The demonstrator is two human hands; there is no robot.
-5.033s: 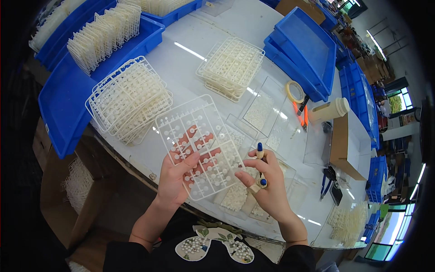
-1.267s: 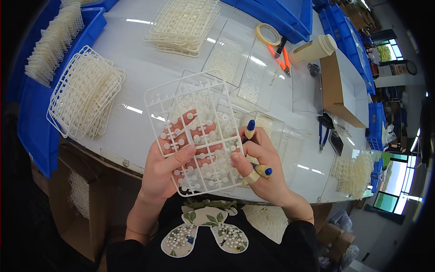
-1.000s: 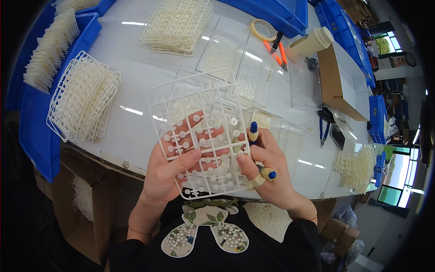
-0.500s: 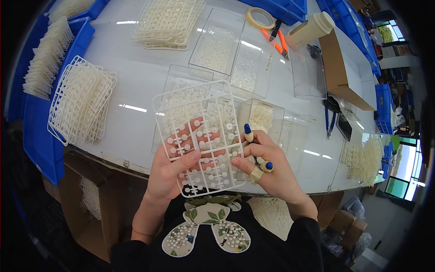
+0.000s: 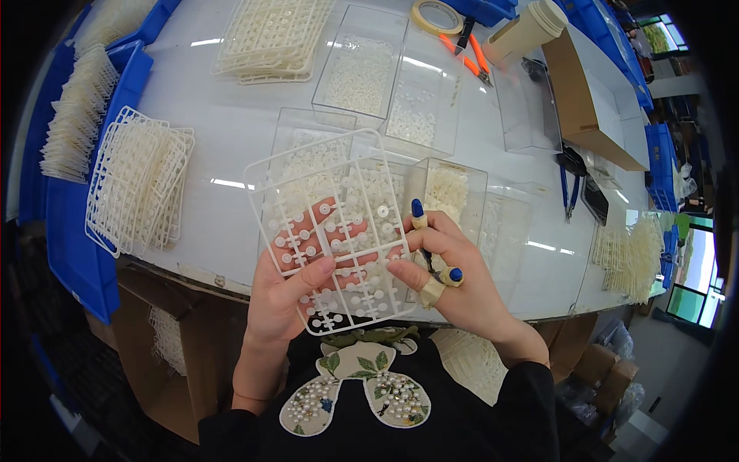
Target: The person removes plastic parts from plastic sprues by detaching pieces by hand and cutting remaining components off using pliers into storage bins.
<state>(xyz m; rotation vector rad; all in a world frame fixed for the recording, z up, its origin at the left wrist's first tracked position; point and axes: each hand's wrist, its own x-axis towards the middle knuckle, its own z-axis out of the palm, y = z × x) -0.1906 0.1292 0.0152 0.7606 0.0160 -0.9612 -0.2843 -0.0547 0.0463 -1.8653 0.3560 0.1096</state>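
Observation:
Near the table's front edge, a thin white plastic sprue frame [image 5: 368,252] carries rows of small round parts. My left hand [image 5: 279,296] holds it, the thumb on top and the fingers spread beneath, seen through the gaps. My right hand [image 5: 469,285] is closed round a pair of nippers [image 5: 456,276] with blue-tipped handles wrapped in beige tape; their jaws are hidden. My right thumb and fingertips also touch the frame's right edge. Behind the frame stand clear plastic boxes, one with loose white parts [image 5: 362,77] and one with cream parts [image 5: 446,192].
Stacks of sprue frames lie at the left [image 5: 138,181] and far side [image 5: 273,35]. Blue bins [image 5: 73,254] line the left edge. Tape [image 5: 437,17], orange-handled cutters [image 5: 479,58], a paper cup [image 5: 531,31], a cardboard box [image 5: 581,92] and blue-handled pliers [image 5: 571,185] sit at the back right.
The frame has shifted slightly left and tilted a little, still in my left hand. My right hand keeps the nippers beside its edge. The whole view has turned slightly.

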